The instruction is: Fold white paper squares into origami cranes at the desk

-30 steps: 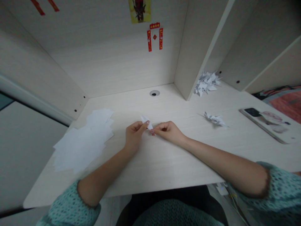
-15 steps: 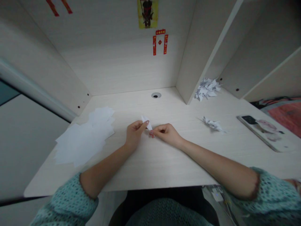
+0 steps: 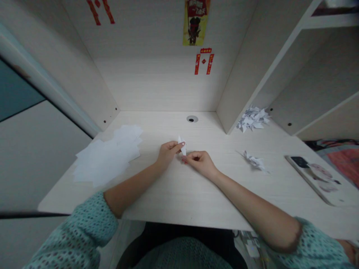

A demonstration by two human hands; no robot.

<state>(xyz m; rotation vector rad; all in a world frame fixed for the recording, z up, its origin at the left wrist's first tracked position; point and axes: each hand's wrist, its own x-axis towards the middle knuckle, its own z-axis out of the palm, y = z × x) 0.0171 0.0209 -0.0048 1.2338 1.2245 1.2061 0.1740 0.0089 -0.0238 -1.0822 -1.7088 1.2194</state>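
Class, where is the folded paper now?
In the head view, the folded paper is near the middle, held in the left hand, with the right hand at its lower end.

The folded piece (image 3: 183,150) is matt paper; left of it, the sheets (image 3: 105,157) are smooth paper; beneath it, the surface (image 3: 168,198) looks wood-grained and matt.

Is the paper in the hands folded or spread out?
Folded: the paper has a narrow, pointed shape between the left hand and right hand.
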